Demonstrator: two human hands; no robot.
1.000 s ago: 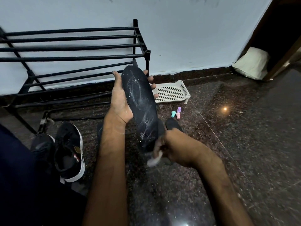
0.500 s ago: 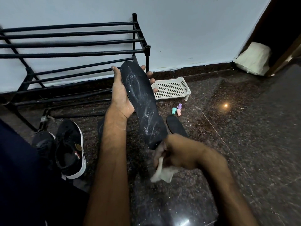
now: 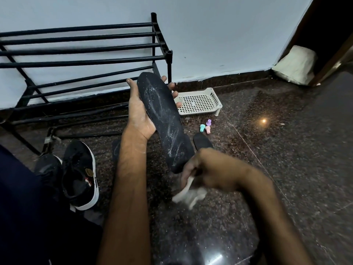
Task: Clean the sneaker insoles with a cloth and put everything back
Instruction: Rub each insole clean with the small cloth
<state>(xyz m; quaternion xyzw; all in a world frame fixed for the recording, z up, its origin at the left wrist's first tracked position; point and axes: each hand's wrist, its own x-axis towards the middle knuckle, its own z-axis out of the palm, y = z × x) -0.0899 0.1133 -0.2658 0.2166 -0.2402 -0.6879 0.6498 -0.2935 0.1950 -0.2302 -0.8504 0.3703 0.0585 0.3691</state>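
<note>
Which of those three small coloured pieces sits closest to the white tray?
The purple piece; the teal piece and pink piece sit side by side, farther from the tray.

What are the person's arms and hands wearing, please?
The left hand and right hand are bare: no gloves, sleeves, watch or rings show. White powdery specks dot the left palm and wrist. The right is motion-blurred. Dark navy clothing shows at lower left.

Since a second ago the right hand (image 3: 208,169) has slid the white cloth (image 3: 189,194) down off the heel end of the dusty black insole (image 3: 164,119), so the cloth now hangs blurred just below it, and more of the second insole (image 3: 202,141) on the floor shows.
</note>
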